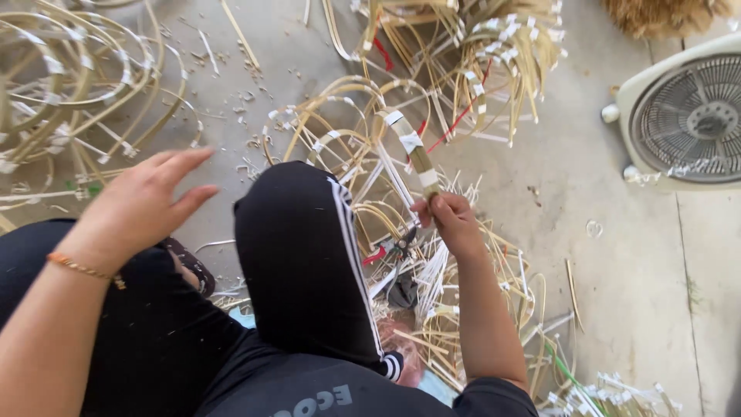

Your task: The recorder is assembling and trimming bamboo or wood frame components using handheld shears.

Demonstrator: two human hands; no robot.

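My right hand [450, 221] is closed around the lower end of a bundle of bamboo strips [414, 153] bound with white tape, held upright over a heap of curved strips. Stretched out to the left above the concrete floor, my left hand [147, 202] has its fingers spread and holds nothing; an orange bracelet [79, 268] circles its wrist. My knee in black trousers with white stripes [305, 259] rises between the two hands. A pair of red-handled cutters [390, 249] lies in the strips just below my right hand.
Hoops of bent bamboo [73, 81] pile up at the left. More taped bundles [494, 54] lie at the top centre. A white floor fan [683, 116] stands at the right. Shavings litter the grey concrete floor [625, 262].
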